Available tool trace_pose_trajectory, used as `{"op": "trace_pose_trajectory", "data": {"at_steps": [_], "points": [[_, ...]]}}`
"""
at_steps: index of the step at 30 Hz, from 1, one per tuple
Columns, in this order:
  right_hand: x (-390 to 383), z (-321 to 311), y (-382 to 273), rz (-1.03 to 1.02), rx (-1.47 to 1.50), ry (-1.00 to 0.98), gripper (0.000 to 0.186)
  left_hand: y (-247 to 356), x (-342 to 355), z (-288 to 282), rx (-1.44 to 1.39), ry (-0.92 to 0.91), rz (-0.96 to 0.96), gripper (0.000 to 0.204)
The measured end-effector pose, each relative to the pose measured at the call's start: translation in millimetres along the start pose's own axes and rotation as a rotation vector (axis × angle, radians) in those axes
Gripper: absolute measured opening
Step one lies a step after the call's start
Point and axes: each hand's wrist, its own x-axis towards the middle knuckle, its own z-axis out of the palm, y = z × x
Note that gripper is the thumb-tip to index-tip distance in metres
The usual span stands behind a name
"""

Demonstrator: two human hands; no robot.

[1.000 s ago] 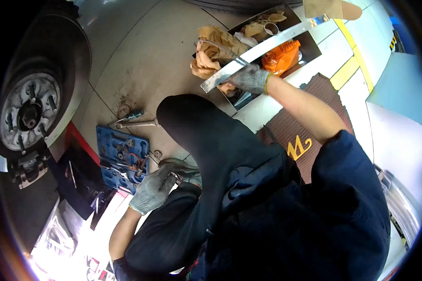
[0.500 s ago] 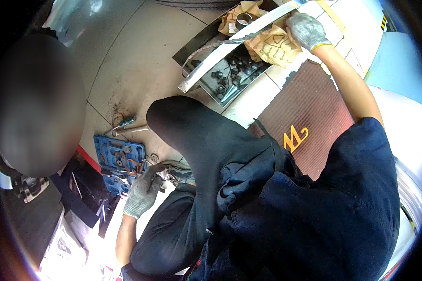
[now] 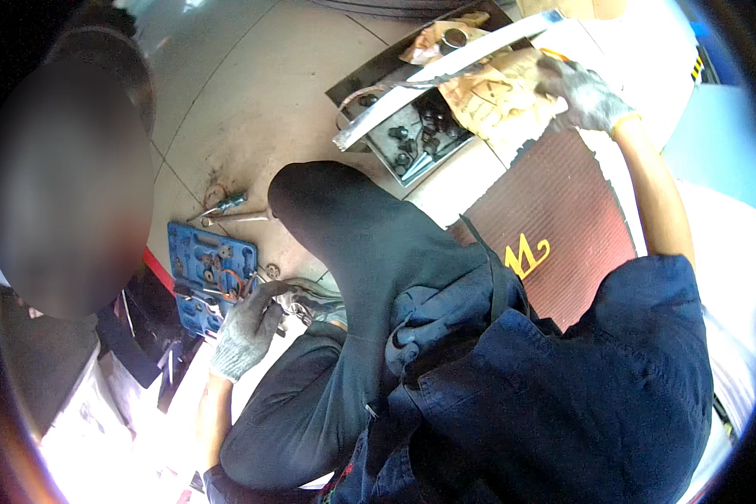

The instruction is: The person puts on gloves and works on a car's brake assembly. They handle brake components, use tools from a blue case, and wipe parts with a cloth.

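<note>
Left hand: the grey-gloved left hand (image 3: 245, 330) rests low by the bent knee, fingers curled around a shiny metal part (image 3: 298, 304) lying on the floor; what the part is cannot be told.
Beside it: an open blue plastic tool case (image 3: 202, 273), just left of that hand.
Middle: a dark red ribbed floor mat (image 3: 563, 227).
Right hand: the grey-gloved right hand (image 3: 584, 92) reaches far out, fingers spread and bent onto crumpled brown paper (image 3: 496, 88).
Beyond: a black tray of dark small parts (image 3: 416, 139), crossed by a long white strip (image 3: 445, 80).
</note>
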Motion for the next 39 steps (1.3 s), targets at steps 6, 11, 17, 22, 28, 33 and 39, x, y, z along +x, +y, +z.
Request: {"op": "trace_pose_trajectory", "data": {"at_steps": [6,11,17,22,28,33,39], "points": [[0,32,2,-0.077,-0.235,0.177,0.055,-17,4,7,-0.055,0.003,0.055,0.032],[39,30,-9,-0.219,-0.146,0.026,0.045,-34,-9,13,-0.119,-0.04,-0.064,0.035],[46,117,40,-0.547,-0.206,0.342,0.039,-83,-10,37,-0.048,0.118,0.257,0.034],[22,146,8,-0.557,-0.201,0.332,0.053,-80,-20,55,-0.093,-0.131,0.257,0.029],[26,127,-92,-0.294,-0.077,0.109,0.057,-77,-24,92,-0.097,-0.26,0.263,0.028],[58,136,-139,-0.211,-0.037,0.205,0.059,-73,-25,75,-0.195,-0.34,0.213,0.026],[71,134,-167,-0.232,-0.092,0.21,0.057,-86,-14,98,0.038,-0.35,0.38,0.031]]}}
